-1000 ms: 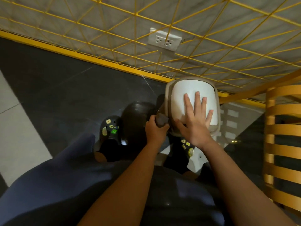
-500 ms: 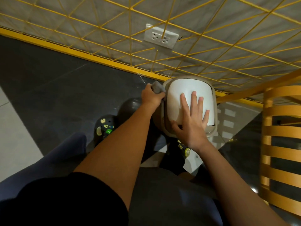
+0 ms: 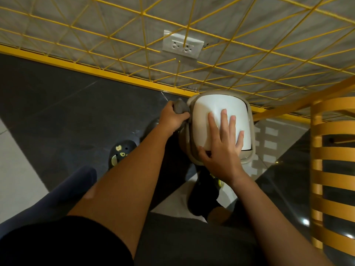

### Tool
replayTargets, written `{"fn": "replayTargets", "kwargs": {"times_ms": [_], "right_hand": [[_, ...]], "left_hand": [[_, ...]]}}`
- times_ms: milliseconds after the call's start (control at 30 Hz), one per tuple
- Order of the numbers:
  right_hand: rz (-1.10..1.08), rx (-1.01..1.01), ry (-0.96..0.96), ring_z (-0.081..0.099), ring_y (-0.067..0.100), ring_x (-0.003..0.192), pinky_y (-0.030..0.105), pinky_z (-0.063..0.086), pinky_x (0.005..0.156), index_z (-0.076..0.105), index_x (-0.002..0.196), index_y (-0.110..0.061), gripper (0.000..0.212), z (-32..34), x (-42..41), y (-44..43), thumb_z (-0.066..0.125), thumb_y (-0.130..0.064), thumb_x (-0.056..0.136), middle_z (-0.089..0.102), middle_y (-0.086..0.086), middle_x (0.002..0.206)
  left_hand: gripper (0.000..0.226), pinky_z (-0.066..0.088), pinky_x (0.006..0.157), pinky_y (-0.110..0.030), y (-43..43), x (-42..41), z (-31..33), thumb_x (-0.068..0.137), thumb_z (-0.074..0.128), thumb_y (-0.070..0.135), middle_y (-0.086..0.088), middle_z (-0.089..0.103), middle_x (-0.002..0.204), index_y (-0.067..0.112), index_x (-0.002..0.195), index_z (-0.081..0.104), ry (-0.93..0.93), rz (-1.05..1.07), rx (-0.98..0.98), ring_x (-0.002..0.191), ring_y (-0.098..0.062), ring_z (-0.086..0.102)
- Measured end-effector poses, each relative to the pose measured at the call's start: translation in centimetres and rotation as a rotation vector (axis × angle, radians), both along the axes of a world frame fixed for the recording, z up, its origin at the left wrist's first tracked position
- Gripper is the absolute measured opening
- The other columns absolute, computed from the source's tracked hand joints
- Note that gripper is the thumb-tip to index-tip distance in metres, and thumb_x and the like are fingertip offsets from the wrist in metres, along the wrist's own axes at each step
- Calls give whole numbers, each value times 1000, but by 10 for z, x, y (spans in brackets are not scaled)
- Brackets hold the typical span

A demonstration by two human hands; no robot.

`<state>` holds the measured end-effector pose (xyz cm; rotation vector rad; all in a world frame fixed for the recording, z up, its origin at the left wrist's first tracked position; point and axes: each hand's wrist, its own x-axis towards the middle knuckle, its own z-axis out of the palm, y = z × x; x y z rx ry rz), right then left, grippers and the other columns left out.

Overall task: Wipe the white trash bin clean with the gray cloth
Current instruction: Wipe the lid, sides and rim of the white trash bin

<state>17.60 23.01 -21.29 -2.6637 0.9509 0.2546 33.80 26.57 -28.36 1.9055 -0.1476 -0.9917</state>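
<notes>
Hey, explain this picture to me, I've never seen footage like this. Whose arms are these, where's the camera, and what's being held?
No machine here: a person wears a wide-angle camera on the head, so you look down along their own bare arms. The left hand grips a bunched gray cloth against the edge of the white trash bin, which stands on a dark tiled floor by the wall. The right hand lies flat on the bin's lid, fingers spread, holding nothing. A black clog shows below; a wall socket sits behind a yellow wire grid.
</notes>
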Motion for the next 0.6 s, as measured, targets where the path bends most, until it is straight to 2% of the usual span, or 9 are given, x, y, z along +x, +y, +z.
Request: {"fn": "replayTargets", "kwargs": {"times_ms": [100, 200, 300, 400, 533, 600], "right_hand": [[-1, 5, -40, -13, 32, 143, 60, 0, 110, 6, 148, -24, 79, -2, -1, 0, 54, -35, 86, -7, 8, 157], [-8, -7, -60, -7, 35, 143, 62, 4, 108, 9, 148, -23, 79, -5, -1, 0, 54, -36, 85, -2, 10, 157], [-5, -17, -72, -3, 36, 143, 64, 6, 107, 11, 148, -22, 77, -6, -2, 1, 51, -39, 84, 1, 12, 157], [-6, -19, -95, -1, 37, 143, 65, 7, 106, 13, 148, -21, 76, -6, -2, 1, 48, -39, 83, 3, 13, 157], [1, -9, -92, -5, 34, 143, 64, 5, 107, 10, 148, -22, 76, -4, -3, 2, 50, -37, 85, 0, 11, 157], [3, 5, -91, -11, 31, 143, 61, 0, 108, 6, 148, -24, 77, -3, -3, 2, 49, -38, 86, -5, 9, 157]], "left_hand": [[48, 44, 79, -31, -12, 27, 1, 77, 70, 18, -7, 57, 113, 11, 120, 50, -65, -175, 51, 97, -20, 53], [47, 50, 84, -37, -26, 47, 2, 76, 71, 17, -10, 62, 114, 10, 120, 54, -93, -291, 69, 101, -25, 60], [48, 47, 91, -33, -38, 53, 4, 76, 71, 14, -11, 63, 117, 7, 121, 56, -92, -294, 38, 104, -22, 60], [45, 44, 77, -24, -43, 53, 6, 79, 69, 15, -8, 63, 111, 7, 121, 57, -78, -299, 26, 93, -15, 56], [40, 45, 58, -14, -29, 39, 10, 81, 66, 13, -5, 59, 98, 8, 119, 55, -49, -184, 9, 87, -16, 57], [41, 45, 68, -20, -20, 27, 5, 81, 66, 14, -7, 60, 102, 8, 119, 54, -57, -155, 35, 92, -19, 57]]}}
